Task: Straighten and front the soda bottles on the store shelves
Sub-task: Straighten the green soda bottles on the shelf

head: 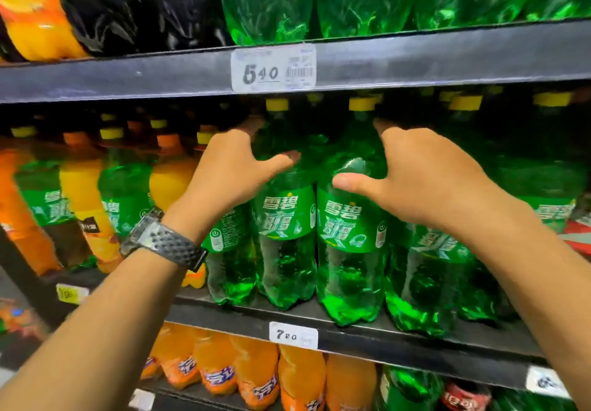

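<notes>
Two large green soda bottles with yellow caps stand side by side at the front of the middle shelf point(319, 318). My left hand point(230, 167) grips the shoulder of the left green bottle point(284, 219), thumb across its front and fingers behind it. My right hand point(425, 177) grips the shoulder of the right green bottle point(350, 228) the same way, thumb in front. Both labels face forward. The right bottle stands slightly further forward than the left one.
More green bottles point(425, 276) stand to the right, and green and orange bottles point(86, 206) alternate to the left. The shelf above point(415, 59) carries green, black and orange bottles and a price tag point(273, 68). Orange bottles point(256, 375) fill the shelf below.
</notes>
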Demonstrator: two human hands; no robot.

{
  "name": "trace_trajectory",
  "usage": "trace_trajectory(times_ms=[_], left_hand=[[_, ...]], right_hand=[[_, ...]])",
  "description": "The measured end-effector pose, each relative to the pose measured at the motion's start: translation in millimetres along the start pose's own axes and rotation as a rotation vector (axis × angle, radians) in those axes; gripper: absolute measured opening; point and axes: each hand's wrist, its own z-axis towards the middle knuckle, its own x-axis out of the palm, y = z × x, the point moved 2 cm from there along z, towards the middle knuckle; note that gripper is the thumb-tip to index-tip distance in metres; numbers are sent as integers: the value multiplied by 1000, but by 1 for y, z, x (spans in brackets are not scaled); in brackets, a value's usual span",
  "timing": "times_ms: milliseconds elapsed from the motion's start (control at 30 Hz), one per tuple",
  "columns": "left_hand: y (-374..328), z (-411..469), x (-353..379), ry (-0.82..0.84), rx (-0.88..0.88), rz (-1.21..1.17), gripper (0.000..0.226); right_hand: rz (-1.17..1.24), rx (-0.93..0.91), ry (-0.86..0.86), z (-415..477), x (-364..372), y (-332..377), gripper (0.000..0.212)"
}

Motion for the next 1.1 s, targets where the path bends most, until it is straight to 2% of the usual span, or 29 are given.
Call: trace_trajectory(times_ms=[133,267,333,367,433,500,533,600,700,767,800,867,933,1033,1100], left_hand=[[0,1,2,9,-26,69,73],[-4,3,-4,68,61,161,80],[-2,4,-10,32,147,123,62],[1,3,-15,-2,168,81,60],[19,-4,-22,-90,250,61,34],[44,-15,-28,-201,322,142,31],[56,-20,-30,-241,320,165,30],[80,-25,-32,-205,247,151,35],[105,-14,-24,68,60,30,42],[112,-6,-22,203,33,-30,39],[113,-4,-21,230,47,-47,46],[113,-2,-18,215,62,-65,59],[108,-6,-14,151,52,-51,53],[96,-11,-12,93,37,43,56],[97,-12,-17,85,35,18,54]], right_hand=[[-50,-41,5,-2,2,1,68],[-81,-40,60,-2,1,-5,69],[-123,-43,77,-3,1,-3,77],[-133,-45,67,-3,1,-3,81],[-135,-50,22,-4,3,-1,81],[-150,-23,-21,-5,5,1,87],[-151,-9,-41,-4,5,0,94],[-151,-11,-108,-5,8,0,104],[-141,-3,-143,-8,14,-2,102],[-137,14,-151,-9,19,-2,97],[-128,20,-181,-10,20,-1,93],[-90,-11,-318,-18,18,14,79],[11,-103,-426,-27,19,53,62],[151,-180,-274,-16,30,125,62],[102,-169,-178,5,41,159,69]])
